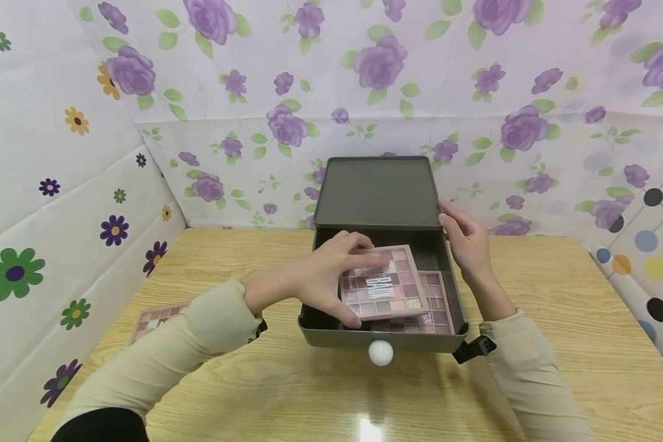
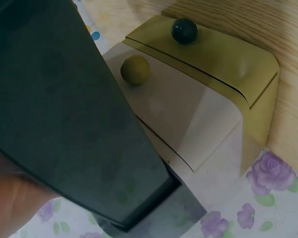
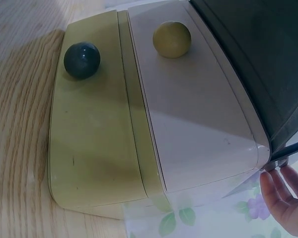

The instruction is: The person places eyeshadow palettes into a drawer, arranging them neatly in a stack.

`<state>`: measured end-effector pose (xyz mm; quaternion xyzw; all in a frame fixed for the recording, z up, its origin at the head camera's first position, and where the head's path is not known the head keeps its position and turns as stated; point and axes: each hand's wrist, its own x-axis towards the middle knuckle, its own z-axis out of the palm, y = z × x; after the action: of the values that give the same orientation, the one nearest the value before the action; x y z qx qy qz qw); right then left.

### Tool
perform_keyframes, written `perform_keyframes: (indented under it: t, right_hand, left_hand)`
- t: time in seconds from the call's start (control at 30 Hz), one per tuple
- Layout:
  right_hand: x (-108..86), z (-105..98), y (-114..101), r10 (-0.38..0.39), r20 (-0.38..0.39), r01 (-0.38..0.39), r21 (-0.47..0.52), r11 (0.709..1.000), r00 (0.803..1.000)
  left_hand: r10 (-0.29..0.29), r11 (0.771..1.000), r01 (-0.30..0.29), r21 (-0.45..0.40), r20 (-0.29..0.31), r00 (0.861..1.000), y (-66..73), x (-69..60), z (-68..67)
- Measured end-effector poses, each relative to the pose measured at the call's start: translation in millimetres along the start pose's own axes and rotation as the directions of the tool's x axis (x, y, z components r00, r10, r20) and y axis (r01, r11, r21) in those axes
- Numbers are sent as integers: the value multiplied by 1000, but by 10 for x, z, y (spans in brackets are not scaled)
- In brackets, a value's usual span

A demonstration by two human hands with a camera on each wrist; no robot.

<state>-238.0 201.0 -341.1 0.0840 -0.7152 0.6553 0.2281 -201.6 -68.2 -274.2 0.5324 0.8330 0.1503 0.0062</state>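
Looks partway through: in the open dark drawer [image 1: 337, 338], a lower palette [image 1: 438, 301]; partly over it, tilted, an upper palette [image 1: 389, 304], gripped by the left hand [image 1: 334, 270]; out on the table [image 1: 254, 393], a third palette [image 1: 157, 316] (loading or unloading, cannot tell). Right hand [image 1: 466, 245] pinching the edge of the case [image 1: 378, 190]. Count: three palettes; three drawers, counting pale drawer [image 3: 198, 109] and olive drawer [image 3: 97, 134]; three knobs, white knob [image 1: 380, 353], yellow knob [image 3: 172, 39], dark knob [image 3: 82, 60].
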Motion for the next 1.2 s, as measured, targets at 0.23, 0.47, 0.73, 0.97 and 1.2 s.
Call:
perform_keyframes:
  t: [0.23, 0.47, 0.73, 0.97, 1.2]
  right_hand:
    - [13, 11, -1, -2, -15, 2, -1, 1000, 1000]
    - [13, 14, 3, -5, -14, 5, 4, 1000, 1000]
    - [3, 19, 11, -22, -7, 22, 9, 1000, 1000]
    - [2, 13, 36, -51, -15, 51, -9, 999, 999]
    - [9, 3, 47, -53, -30, 52, -18, 998, 998]
  left_hand:
    - [16, 1000, -16, 2, 61, 998, 50, 131, 45]
    - [-1, 1000, 0, 4, 118, 993, 88, 218, 81]
    - [28, 1000, -28, -1, 143, 989, 88, 304, 148]
    - [52, 999, -49, -22, 183, 982, 65, 332, 189]
    - [98, 995, -87, -54, 256, 962, 43, 353, 213]
